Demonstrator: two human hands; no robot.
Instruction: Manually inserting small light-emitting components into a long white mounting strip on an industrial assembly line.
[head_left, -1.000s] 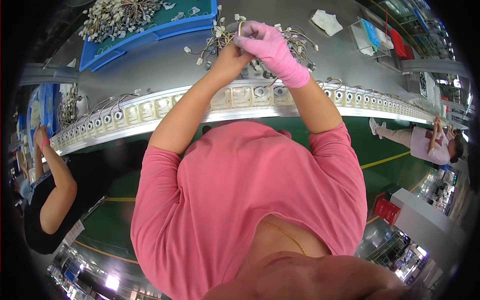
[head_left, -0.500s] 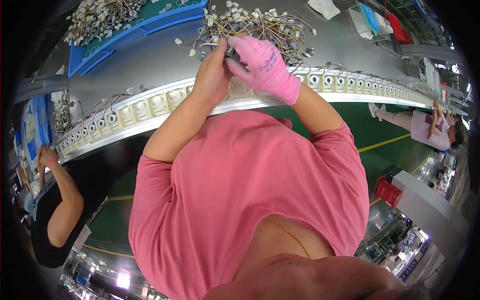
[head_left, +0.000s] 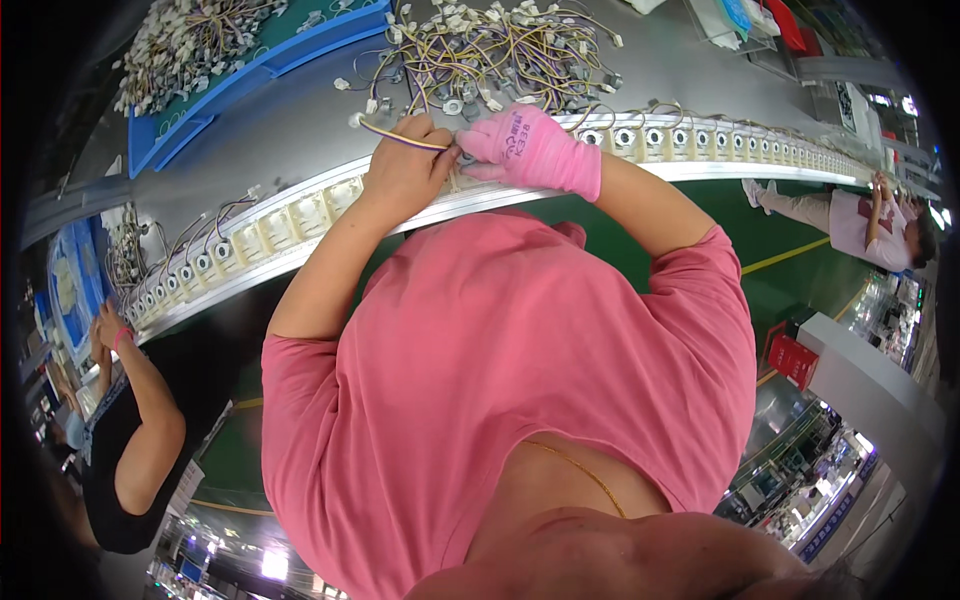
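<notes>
My bare left hand (head_left: 406, 172) is closed, its fingertips pinching a wire lead (head_left: 402, 138) with yellow and dark strands. The lead's white connector (head_left: 357, 120) sticks out to the left. My right hand (head_left: 528, 150), in a pink glove, has its fingers bent together against the left fingertips, above the row of cream plastic housings (head_left: 310, 213). What lies between the two sets of fingertips is mostly hidden. Just beyond my hands is a tangled heap of wire leads (head_left: 500, 55) with white connectors and small grey round parts.
A blue tray (head_left: 262, 75) with a heap of leads stands at the far left. The housings run along a pale rail (head_left: 660, 172); several carry round grey parts. A person (head_left: 135, 420) works at the left, and another person (head_left: 865, 225) stands at the far right.
Both hands have come nearer, from the edge of the heap down to the row of housings. The lead now shows stretched across my left fingers. The whole view has shifted slightly.
</notes>
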